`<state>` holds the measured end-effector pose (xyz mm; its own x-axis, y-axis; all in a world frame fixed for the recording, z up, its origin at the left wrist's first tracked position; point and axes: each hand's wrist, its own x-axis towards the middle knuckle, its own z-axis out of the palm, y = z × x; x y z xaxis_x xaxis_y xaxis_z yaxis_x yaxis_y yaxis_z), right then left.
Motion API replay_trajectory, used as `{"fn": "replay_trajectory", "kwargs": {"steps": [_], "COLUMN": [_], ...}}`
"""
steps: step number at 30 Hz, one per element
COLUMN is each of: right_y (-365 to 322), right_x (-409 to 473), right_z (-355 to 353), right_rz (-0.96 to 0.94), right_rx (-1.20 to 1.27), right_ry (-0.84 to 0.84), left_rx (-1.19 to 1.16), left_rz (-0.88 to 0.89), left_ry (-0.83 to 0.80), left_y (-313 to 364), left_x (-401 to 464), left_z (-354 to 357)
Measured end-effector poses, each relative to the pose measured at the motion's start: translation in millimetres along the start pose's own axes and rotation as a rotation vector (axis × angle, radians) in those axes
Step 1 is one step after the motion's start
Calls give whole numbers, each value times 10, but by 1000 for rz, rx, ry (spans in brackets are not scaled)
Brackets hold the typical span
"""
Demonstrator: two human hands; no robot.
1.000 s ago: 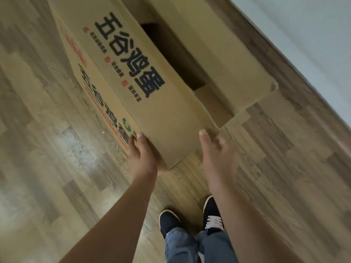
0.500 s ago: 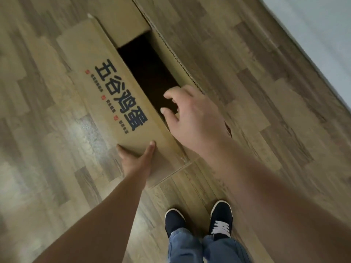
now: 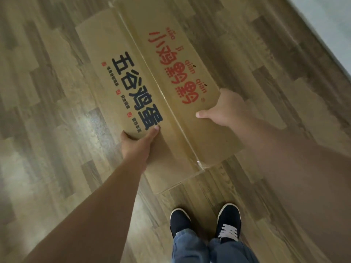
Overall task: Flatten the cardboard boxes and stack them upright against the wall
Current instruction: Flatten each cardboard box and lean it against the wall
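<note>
While one cardboard box (image 3: 152, 88) lies flattened, left hand (image 3: 137, 142) and right hand (image 3: 224, 111) grip its edges.

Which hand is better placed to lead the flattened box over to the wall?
Right, probably. The right hand grips the cardboard box at its edge on the side facing the wall. The left hand holds the near edge on the far side and can follow.

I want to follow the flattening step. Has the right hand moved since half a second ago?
Yes. The right hand left the dark gap between the flaps and now grips the outer edge of the brown cardboard box, nearer the white wall.
</note>
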<state>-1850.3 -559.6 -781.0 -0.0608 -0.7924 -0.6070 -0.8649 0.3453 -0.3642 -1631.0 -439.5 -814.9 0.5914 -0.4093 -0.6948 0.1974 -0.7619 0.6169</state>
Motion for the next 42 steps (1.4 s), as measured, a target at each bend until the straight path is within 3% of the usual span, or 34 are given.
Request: {"fn": "replay_trajectory", "kwargs": {"steps": [3, 8, 17, 25, 33, 42], "right_y": [218, 774, 761, 866, 935, 1190], "right_x": [-235, -636, -112, -310, -1455, -3702], "right_z": [9, 66, 152, 19, -1174, -2400], "right_rz": [57, 203, 111, 66, 52, 87], "right_rx": [-75, 30, 478, 580, 677, 852], "right_ry": [-46, -96, -144, -94, 64, 387], "left_rx": [54, 104, 9, 48, 145, 300], "left_rz": [-15, -81, -37, -1, 131, 445], "left_ry": [-19, -89, -283, -271, -355, -564], "left_y": [-196, -424, -345, -267, 790, 1761], "left_x": [-195, -451, 45, -190, -1592, -3590], "left_z": [-109, -249, -15, -66, -318, -692]}}
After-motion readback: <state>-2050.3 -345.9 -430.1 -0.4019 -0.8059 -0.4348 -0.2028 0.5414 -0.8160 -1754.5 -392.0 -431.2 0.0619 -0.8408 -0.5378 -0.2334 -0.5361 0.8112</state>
